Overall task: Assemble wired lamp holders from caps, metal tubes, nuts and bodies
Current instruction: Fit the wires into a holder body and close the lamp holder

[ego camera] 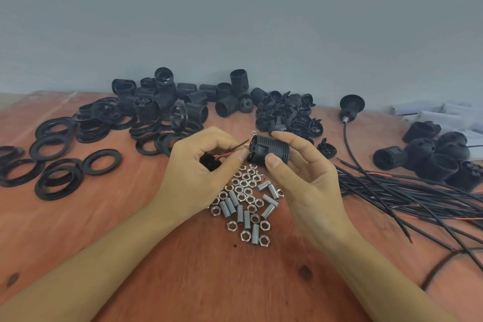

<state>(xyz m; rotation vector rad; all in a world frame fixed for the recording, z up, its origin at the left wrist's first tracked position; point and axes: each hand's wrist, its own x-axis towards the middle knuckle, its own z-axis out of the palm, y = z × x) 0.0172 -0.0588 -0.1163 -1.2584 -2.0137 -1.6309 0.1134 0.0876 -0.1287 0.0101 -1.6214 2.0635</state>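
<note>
Threaded body [271, 150] sits pinched in the right hand [305, 180], turned toward the left hand [198, 167], which pinches the wires [225, 155], seemingly to feed them in.

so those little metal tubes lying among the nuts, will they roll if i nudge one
Probably, yes: the metal tubes are round and lie on their sides on the flat wooden table, though the nuts around them may stop them. Their threaded surface should make them easy to grip.
</note>
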